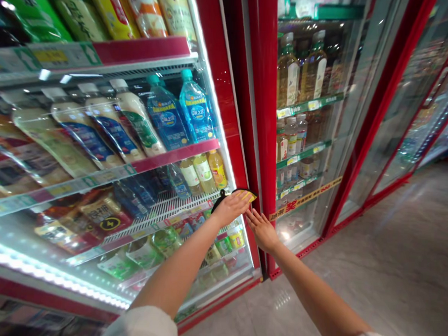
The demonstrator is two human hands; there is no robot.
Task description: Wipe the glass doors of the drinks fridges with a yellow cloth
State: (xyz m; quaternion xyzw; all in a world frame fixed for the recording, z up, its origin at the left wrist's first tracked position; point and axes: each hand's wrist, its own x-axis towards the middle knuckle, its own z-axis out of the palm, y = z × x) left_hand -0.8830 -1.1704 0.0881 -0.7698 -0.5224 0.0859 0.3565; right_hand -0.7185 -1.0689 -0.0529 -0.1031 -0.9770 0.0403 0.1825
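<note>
My left hand (pixel 231 208) lies over a yellow cloth pad (pixel 250 194) with black edging and a small black loop. It holds the pad against the right edge of the lit drinks fridge; the palm hides most of the pad. Beside it, my right hand (pixel 262 231) has its fingers stretched out, the tips near the red door frame (pixel 260 140) and close to my left fingers. I see nothing in the right hand. Behind the glass, nearest to my left hand, stand small bottles of yellow drink (pixel 217 170).
Blue bottles (pixel 197 107) and milky-white bottles (pixel 137 117) fill the fridge shelves on the left. A second red-framed fridge with green shelf strips (pixel 308 106) stands to the right. Grey shiny floor (pixel 383 254) runs along the front of the fridges.
</note>
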